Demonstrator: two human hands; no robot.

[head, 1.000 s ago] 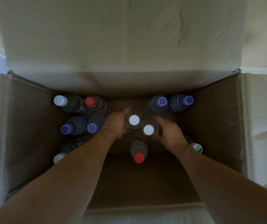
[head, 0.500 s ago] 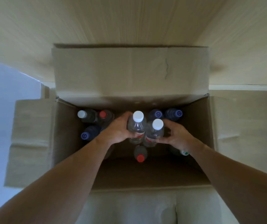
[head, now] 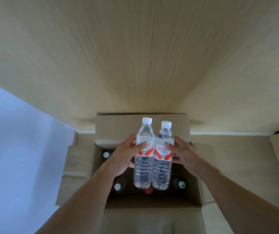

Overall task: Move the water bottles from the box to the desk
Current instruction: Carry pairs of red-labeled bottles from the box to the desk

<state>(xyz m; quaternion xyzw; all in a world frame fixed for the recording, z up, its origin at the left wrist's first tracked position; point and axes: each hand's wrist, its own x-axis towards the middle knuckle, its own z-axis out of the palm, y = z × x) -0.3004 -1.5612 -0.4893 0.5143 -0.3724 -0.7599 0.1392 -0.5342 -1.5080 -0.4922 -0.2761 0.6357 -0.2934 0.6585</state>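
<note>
Two clear water bottles with white caps and red-and-white labels hang side by side above the open cardboard box (head: pixel 194 191). My left hand (head: pixel 124 157) grips the left bottle (head: pixel 143 169) at its label. My right hand (head: pixel 183 153) grips the right bottle (head: pixel 162 171) the same way. The two bottles touch each other and stand nearly upright. Below them in the box, other bottles show only by their tops: a white cap (head: pixel 106 154), another white cap (head: pixel 117 186), a red cap (head: pixel 147 191) and a green-and-white cap (head: pixel 181 184).
The light wooden desk (head: pixel 135 56) fills the upper view, beyond the box's raised back flap (head: pixel 118 125). Side flaps of the box spread left (head: pixel 74 166) and right (head: pixel 236 166). A pale floor or wall area (head: pixel 17 141) lies at the left.
Both hands have lifted the two white-capped bottles up out of the box, from deep among the others to above its rim. The view has pulled back and tilted up toward the desk.
</note>
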